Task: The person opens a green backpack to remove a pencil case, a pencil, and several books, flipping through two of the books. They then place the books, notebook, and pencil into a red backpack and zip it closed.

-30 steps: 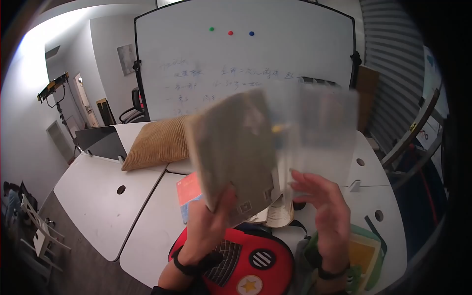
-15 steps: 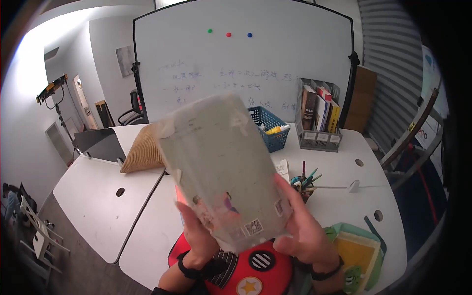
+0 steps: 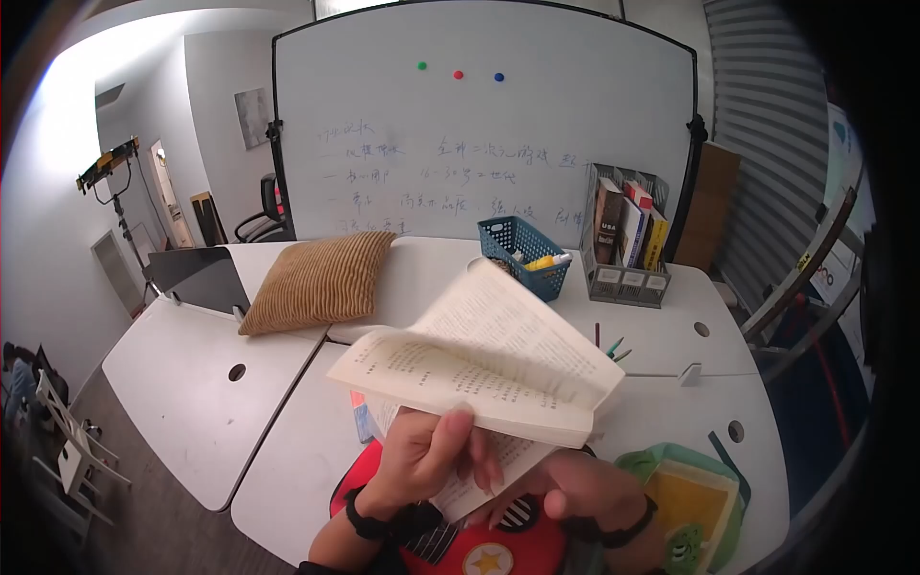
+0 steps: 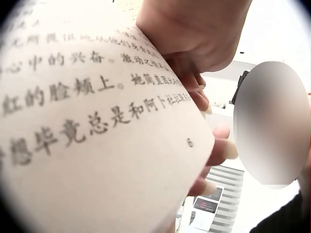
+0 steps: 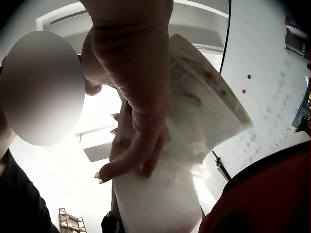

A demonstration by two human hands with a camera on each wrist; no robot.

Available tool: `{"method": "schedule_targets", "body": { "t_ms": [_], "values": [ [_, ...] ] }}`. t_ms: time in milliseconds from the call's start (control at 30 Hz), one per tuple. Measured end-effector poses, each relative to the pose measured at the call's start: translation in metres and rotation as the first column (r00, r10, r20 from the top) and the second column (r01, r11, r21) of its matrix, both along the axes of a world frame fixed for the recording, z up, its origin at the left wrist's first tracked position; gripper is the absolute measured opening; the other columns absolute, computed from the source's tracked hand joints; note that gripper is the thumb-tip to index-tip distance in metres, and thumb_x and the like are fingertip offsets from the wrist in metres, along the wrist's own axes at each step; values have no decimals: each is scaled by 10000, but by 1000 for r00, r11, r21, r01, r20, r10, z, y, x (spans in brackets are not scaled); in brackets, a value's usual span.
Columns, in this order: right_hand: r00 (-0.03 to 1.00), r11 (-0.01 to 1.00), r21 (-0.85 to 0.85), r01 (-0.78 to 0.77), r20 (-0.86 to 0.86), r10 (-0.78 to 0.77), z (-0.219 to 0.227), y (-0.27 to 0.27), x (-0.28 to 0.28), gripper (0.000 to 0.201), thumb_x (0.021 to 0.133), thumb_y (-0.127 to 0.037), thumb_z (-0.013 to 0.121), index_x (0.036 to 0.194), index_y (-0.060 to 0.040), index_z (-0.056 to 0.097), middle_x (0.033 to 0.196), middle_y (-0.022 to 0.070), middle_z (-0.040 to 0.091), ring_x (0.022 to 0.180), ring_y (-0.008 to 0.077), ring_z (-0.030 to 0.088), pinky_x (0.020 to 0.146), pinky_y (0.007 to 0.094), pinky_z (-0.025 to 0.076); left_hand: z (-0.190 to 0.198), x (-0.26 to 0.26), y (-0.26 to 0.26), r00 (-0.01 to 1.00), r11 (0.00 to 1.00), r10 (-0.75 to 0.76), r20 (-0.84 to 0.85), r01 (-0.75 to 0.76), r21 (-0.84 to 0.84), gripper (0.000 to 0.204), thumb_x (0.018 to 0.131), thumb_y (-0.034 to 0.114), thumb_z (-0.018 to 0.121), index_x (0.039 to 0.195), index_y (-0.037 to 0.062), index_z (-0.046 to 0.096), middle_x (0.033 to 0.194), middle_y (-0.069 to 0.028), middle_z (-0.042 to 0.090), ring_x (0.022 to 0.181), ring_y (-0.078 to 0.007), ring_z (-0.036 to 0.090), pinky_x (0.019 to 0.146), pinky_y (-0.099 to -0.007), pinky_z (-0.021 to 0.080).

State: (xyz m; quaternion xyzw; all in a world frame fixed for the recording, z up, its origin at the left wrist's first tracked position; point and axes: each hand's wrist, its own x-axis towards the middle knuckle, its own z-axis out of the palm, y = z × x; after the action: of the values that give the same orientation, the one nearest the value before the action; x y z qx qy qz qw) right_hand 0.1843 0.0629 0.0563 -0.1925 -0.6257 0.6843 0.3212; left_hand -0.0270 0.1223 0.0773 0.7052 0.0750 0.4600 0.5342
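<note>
An open book (image 3: 479, 383) with printed pages is held above a red bag (image 3: 527, 551) in the head view. My left hand (image 3: 417, 465) grips its lower edge, the thumb on top and fingers curled below. A lower page hangs between the hands. My right hand (image 3: 589, 494) lies under the right part, its thumb apart from its fingers. In the right wrist view, the right hand (image 5: 133, 82) rests extended fingers on the pale covered book (image 5: 165, 199). The left wrist view shows a page (image 4: 97, 145) numbered 6 close up, beside the left hand (image 4: 194, 39).
Behind the book stand a blue basket (image 3: 498, 240) and a grey rack (image 3: 628, 286) of books. A brown pillow (image 3: 321, 283) lies at the back left. Pencils (image 3: 615, 347) show beyond the book's right edge; a green and yellow pouch (image 3: 695, 494) lies at the right.
The book has gone from its cover facing the head camera to lying open with its pages showing, lower down. The right hand has moved down from the book's side to underneath it.
</note>
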Motion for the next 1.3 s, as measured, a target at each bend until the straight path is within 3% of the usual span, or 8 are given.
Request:
{"method": "schedule_targets", "body": {
  "t_ms": [300,600,900,933,1067,1200,1267,1300],
  "values": [
    [869,971,-160,175,-439,-229,-14,-9,14,790,977,-561,546,1444,61,405,1389,168,556,1287,267,538,1080,414,427,-6,-26,-12,970,997,-61,236,69,-26,400,1024,372,501,982,-17,589,739,-109,608,639,-185,602,599,-292,496],
    [701,723,-322,611,-204,-683,34,1,13,416,1051,-252,468,1295,70,566,1069,103,702,955,132,662,831,279,515,-32,-52,-19,983,862,162,-91,-97,497,425,975,443,554,1119,45,589,1018,-64,590,942,-174,550,817,-339,456],
    [735,663,-549,510,-122,-667,29,16,1,427,1013,-291,536,1246,58,612,1124,102,698,988,149,659,903,264,487,-66,-55,2,744,101,658,116,-240,965,526,925,515,607,1256,106,589,1297,-19,573,1245,-162,498,1036,-386,416],
    [783,703,-536,467,-118,-610,15,23,9,416,996,-278,555,1225,63,620,1105,107,701,974,156,665,899,265,491,-76,-59,6,747,123,658,95,-231,965,540,920,523,613,1271,113,589,1328,-14,571,1278,-161,492,1060,-391,412],
    [860,764,-460,452,-3,-510,3,32,22,340,942,-220,606,1113,70,653,1021,120,711,906,171,680,865,277,508,-53,-64,-17,939,927,71,-338,64,371,382,906,383,693,1128,72,690,1003,-6,716,1034,-220,663,945,-347,494],
    [789,732,-296,614,213,-576,26,15,21,274,942,-191,606,1011,66,671,918,105,704,854,148,669,803,279,518,-21,-49,-15,964,910,-200,-177,250,331,295,924,268,714,1100,32,709,1084,-72,702,1019,-222,667,894,-328,516],
    [746,724,-221,654,28,-665,16,6,34,267,950,-181,601,1010,70,671,928,104,697,841,133,655,775,270,515,21,-47,15,789,698,-476,-390,608,379,156,937,139,691,954,-14,709,925,-98,726,796,-260,689,728,-329,545],
    [672,672,-14,741,3,-741,13,2,36,265,964,-172,587,1033,70,672,958,109,690,858,134,652,770,262,516,22,-47,11,869,794,-446,-212,494,353,150,954,111,651,895,-21,690,839,-111,711,727,-255,679,671,-336,543]
  ]
}}
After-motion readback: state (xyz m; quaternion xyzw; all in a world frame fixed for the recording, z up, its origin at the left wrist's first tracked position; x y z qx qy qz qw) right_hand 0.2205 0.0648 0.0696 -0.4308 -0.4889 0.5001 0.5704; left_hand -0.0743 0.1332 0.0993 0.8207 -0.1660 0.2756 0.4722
